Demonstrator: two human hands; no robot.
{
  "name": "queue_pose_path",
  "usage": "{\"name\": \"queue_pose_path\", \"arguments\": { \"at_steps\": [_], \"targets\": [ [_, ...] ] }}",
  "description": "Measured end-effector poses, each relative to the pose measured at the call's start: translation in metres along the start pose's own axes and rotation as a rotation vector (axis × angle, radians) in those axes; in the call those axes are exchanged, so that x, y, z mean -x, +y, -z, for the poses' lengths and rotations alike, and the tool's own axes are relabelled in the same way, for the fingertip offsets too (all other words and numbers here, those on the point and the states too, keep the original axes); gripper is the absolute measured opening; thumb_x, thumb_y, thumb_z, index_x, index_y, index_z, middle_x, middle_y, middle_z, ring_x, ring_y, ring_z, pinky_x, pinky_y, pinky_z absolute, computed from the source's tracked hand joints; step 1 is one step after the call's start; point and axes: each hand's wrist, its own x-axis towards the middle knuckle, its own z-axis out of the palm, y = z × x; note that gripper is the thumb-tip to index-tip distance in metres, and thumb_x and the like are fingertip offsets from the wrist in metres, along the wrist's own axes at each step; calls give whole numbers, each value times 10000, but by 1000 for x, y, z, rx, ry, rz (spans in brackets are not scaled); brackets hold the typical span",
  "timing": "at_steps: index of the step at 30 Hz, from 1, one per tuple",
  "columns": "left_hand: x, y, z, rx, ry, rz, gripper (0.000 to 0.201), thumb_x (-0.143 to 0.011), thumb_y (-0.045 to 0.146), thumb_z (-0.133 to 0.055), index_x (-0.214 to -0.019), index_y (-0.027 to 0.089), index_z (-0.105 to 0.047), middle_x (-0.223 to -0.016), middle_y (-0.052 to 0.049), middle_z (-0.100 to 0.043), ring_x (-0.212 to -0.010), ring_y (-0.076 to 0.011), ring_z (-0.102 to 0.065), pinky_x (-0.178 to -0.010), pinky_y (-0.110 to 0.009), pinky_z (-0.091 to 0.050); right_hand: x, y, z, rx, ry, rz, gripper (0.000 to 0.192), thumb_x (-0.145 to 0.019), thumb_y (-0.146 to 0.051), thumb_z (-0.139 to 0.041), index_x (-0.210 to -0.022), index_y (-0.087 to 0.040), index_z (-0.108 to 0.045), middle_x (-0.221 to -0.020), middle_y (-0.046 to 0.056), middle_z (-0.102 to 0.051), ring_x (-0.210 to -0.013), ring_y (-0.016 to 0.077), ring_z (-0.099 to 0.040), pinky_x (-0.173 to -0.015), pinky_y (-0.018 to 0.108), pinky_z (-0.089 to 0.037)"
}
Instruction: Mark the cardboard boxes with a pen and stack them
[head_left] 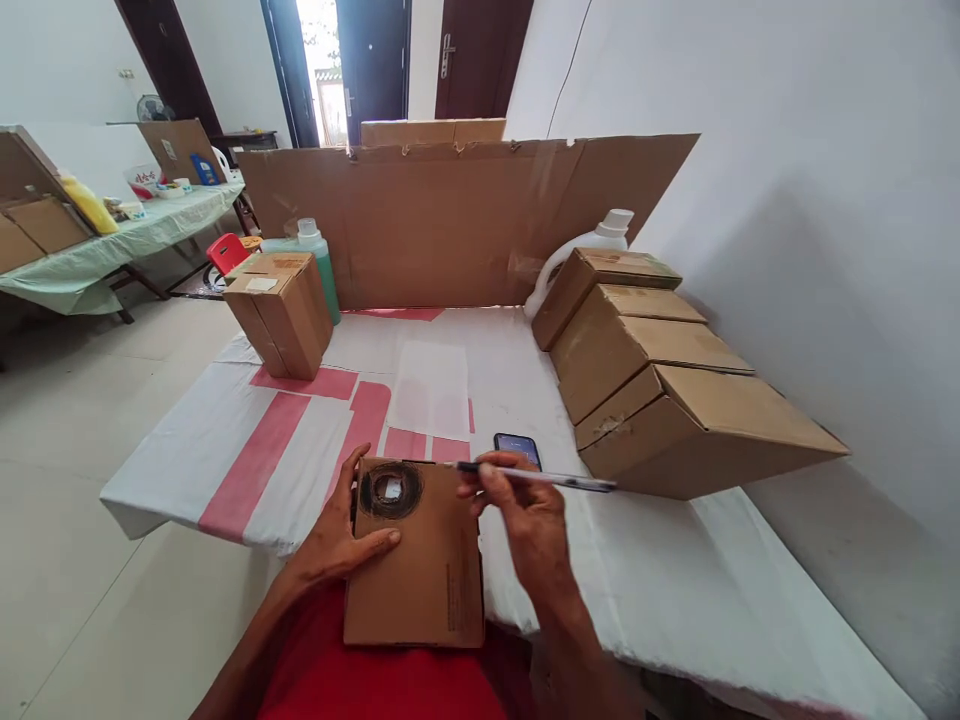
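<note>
A flat brown cardboard box point(427, 575) rests against the table's near edge and my lap. Near its top left corner is a hole ringed by a dark, scribbled black circle, with something pale showing inside. My left hand point(349, 535) grips the box's left side, thumb lying on the top face and fingers around the edge. In my right hand point(529, 510) a slim pen point(574, 482) is pinched between thumb and fingers, held nearly level above the box's upper right corner. Its dark end points left. Just beyond that hand lies a phone point(517, 446) with a lit screen.
Cardboard boxes point(697, 400) line the table's right side by a white jug point(574, 250). At the left stand a box point(281, 320) and a green bottle point(326, 270). A cardboard panel point(450, 225) closes the back. A translucent sheet point(429, 390) lies mid-table on the white-and-pink cloth point(225, 440).
</note>
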Motion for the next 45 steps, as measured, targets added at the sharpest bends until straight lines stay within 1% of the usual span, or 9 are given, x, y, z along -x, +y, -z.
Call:
{"name": "queue_pose_path", "arguments": {
  "at_steps": [5, 10, 13, 18, 23, 28, 35, 41, 45],
  "targets": [
    [3, -5, 0, -44, 20, -29, 1067, -775, 310, -798, -1624, 267, -153, -1560, -151, -452, -1449, -328, -464, -1244, -529, -320, 22, 0, -32, 45, -234, -55, 266, -940, -476, -631, -914, -218, -690, -759, 17, -710, -634, 169, -679, -603, 277, -550],
    [4, -7, 0, 14, 28, -12, 1072, -782, 325, -812, -1627, 275, -155, -1554, -154, -468, -1431, -334, -489, -1218, -520, -372, 20, 7, -27, 76, -167, -32, 308, -957, -516, -599, -904, -218, -657, -742, 20, -697, -637, 167, -664, -632, 283, -549],
    [4, -6, -1, 28, 13, 5, 1075, -786, 344, -807, -1627, 283, -141, -1549, -150, -474, -1426, -327, -498, -1223, -524, -364, -1, 1, -15, 13, -87, 9, 329, -953, -545, -603, -938, -217, -603, -909, 59, -735, -646, 158, -663, -555, 265, -528],
    [9, -4, 1, -30, 92, 38, 1031, -787, 441, -800, -1612, 299, -198, -1514, -142, -511, -1427, -355, -499, -1207, -546, -379, -60, 0, 16, 568, 87, -28, 357, -1055, -527, -319, -985, -222, -491, -964, 85, -716, -674, 159, -653, -553, 260, -471],
    [13, -1, 1, -49, 140, 70, 1009, -806, 522, -767, -1608, 308, -194, -1528, -135, -496, -1429, -355, -500, -1213, -544, -376, -71, 35, 19, 930, -31, -207, 187, -903, -246, -659, -748, -206, -563, -781, 82, -715, -811, 225, -695, -677, 283, -428],
    [9, -3, 1, -49, 143, 72, 1028, -779, 544, -786, -1601, 304, -217, -1515, -143, -518, -1404, -370, -525, -1193, -560, -402, -50, 54, 0, 1106, -113, -324, 79, -930, -233, -670, -909, -157, -664, -964, 163, -757, -946, 275, -737, -732, 308, -448],
    [6, -12, 2, -88, 147, 49, 1030, -783, 579, -768, -1604, 292, -217, -1490, -155, -528, -1375, -387, -538, -1184, -600, -390, -30, 43, 39, 1201, 182, -388, 446, -971, -380, -633, -1294, -81, -558, -1356, 289, -588, -1308, 413, -555, -963, 469, -471],
    [6, -6, -2, -23, 131, 17, 1004, -774, 512, -797, -1592, 287, -261, -1490, -156, -547, -1366, -380, -560, -1144, -549, -459, -34, 60, 66, 1044, 264, -461, 655, -742, -467, -842, -1189, -45, -616, -1253, 331, -647, -1220, 465, -616, -923, 511, -503],
    [7, -6, -4, -5, 128, 10, 1015, -776, 507, -794, -1595, 287, -236, -1467, -158, -563, -1343, -370, -584, -1138, -546, -465, -41, 69, 70, 772, 242, -415, 380, -793, -427, -729, -989, -102, -709, -1025, 230, -766, -1027, 396, -724, -862, 469, -528]
  ]
}}
